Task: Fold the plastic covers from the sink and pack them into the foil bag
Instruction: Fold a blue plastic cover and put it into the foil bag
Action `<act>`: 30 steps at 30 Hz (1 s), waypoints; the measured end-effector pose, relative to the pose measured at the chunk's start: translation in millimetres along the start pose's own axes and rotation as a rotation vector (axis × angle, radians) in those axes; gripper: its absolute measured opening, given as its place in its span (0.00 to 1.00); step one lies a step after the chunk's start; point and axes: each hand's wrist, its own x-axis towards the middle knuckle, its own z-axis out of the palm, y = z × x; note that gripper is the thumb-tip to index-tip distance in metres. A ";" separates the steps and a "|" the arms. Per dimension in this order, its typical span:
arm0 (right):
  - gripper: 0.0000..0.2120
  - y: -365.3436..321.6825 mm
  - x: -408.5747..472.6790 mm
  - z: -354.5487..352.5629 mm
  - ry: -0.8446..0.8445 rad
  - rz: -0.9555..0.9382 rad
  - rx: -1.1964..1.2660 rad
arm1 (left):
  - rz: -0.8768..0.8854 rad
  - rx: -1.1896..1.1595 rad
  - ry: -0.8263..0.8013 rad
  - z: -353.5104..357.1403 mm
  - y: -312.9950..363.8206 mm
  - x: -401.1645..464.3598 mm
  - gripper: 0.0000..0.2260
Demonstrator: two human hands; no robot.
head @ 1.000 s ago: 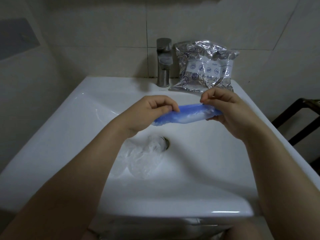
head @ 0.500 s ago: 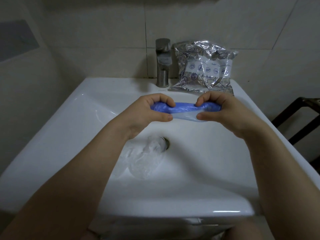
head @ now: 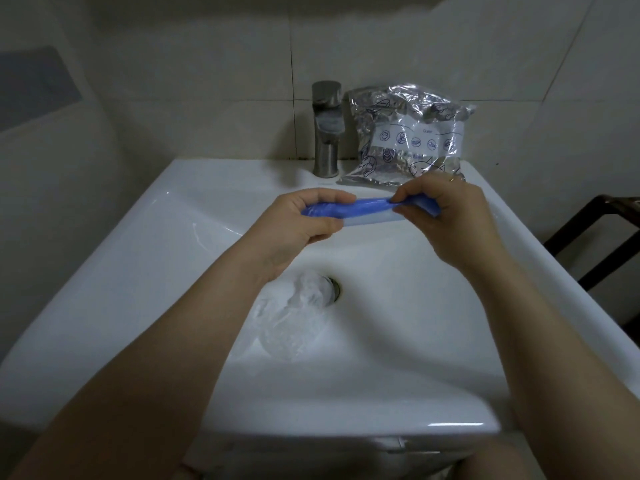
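Observation:
A blue plastic cover [head: 367,207] is stretched into a narrow strip above the white sink [head: 145,258]. My left hand [head: 301,225] grips its left end with curled fingers and thumb. My right hand [head: 446,216] pinches its right end, and part of the cover wraps round those fingers. A crumpled clear plastic cover [head: 294,317] lies in the basin, over the drain [head: 334,289] and under my left forearm. The silver foil bag [head: 408,136] leans against the wall tiles on the sink's back right ledge, just beyond my right hand.
A steel faucet [head: 326,129] stands at the back centre, left of the foil bag. Tiled walls close in behind and on the left. A dark wooden frame [head: 595,230] stands right of the sink.
My hands have pulled apart and risen slightly toward the foil bag, stretching the blue cover into a longer, thinner strip. The clear cover in the basin has not moved.

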 end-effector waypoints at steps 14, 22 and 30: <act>0.08 -14.0 0.2 -5.0 -0.234 0.385 0.319 | 0.165 0.387 -0.016 -21.7 12.8 -3.4 0.05; 0.09 -33.3 -4.7 22.6 -0.075 0.850 0.883 | -0.296 -0.404 0.019 17.2 -7.6 0.7 0.26; 0.05 -39.4 -9.0 33.1 -0.267 0.841 0.786 | -0.271 -0.310 0.121 26.1 -20.6 2.1 0.05</act>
